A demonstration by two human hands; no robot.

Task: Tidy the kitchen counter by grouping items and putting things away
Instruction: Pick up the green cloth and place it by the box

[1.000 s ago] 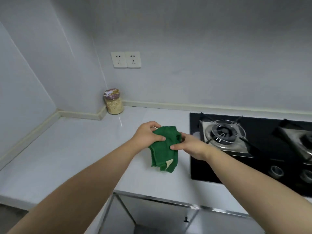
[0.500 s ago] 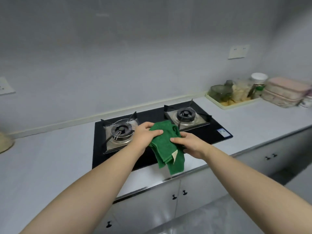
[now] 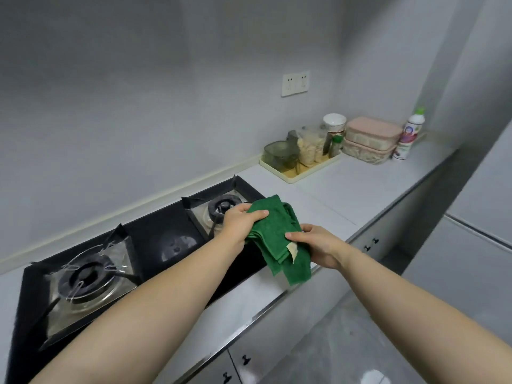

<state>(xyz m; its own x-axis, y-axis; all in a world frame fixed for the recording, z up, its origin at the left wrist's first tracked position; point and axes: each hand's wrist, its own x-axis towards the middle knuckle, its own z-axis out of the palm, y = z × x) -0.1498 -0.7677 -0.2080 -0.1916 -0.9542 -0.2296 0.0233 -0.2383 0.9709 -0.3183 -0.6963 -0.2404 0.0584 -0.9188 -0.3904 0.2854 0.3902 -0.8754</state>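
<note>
one black stove [image 3: 155, 231] is set into the tabletop [image 3: 346, 189], and its near left corner is cut off by the frame. it has two burners: the left burner [image 3: 86, 278] in full view, and the right burner [image 3: 223, 207] partly hidden behind the left hand [image 3: 239, 221]. that hand is curled over the upper fold of one green cloth [image 3: 277, 236], gripping it. the cloth hangs folded in the air above the stove's front right corner, with a pale tag showing on its lower part. the right hand [image 3: 318, 245] pinches the lower part, thumb on top and fingers closed underneath, out of sight. one socket plate [image 3: 295, 84] is on the wall. further right, by the wall, one cream tray [image 3: 299, 177] holds a crowd of jars, perhaps four or five; they overlap too much to count. one white bowl [image 3: 334, 121] stands above them at the back. just beside the tray are two pink boxes [image 3: 372, 131], stacked, then one white bottle [image 3: 410, 134] with a green cap.
</note>
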